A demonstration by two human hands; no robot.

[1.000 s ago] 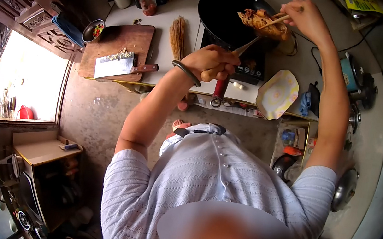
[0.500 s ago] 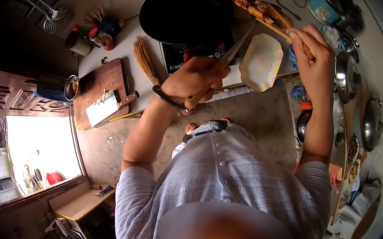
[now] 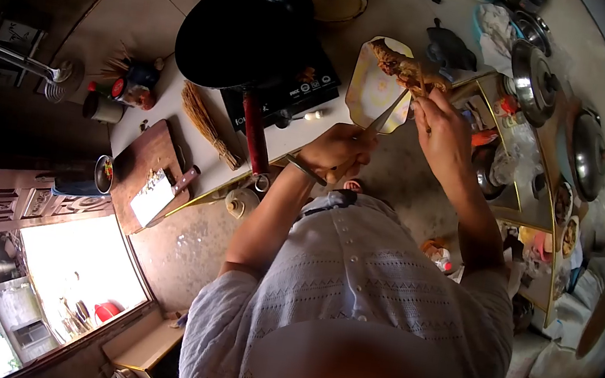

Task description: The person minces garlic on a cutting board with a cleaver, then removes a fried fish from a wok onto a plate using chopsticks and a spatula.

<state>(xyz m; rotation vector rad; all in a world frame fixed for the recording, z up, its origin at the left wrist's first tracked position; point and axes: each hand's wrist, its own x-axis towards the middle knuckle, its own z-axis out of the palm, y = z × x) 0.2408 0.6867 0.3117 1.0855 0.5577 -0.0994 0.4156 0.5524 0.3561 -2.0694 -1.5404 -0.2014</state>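
Observation:
My left hand, with a bangle at the wrist, is closed round the wooden handle of a knife. Its blade points up and away, its tip at the food. In my right hand is a bamboo skewer, partly hidden by my fingers. Browned, roasted food is on it, perhaps fish or meat; I cannot tell which. Under the food lies a pale dish with a yellow patterned rim. Whether the food touches the dish is unclear.
A black wok with a red handle sits on an induction cooker. To its left are a straw brush, a cutting board and a cleaver. Lidded pots stand at the right.
My right hand has come down and left, bringing the skewered food from beside the dish to over it. The knife tip now meets the food. The view has shifted.

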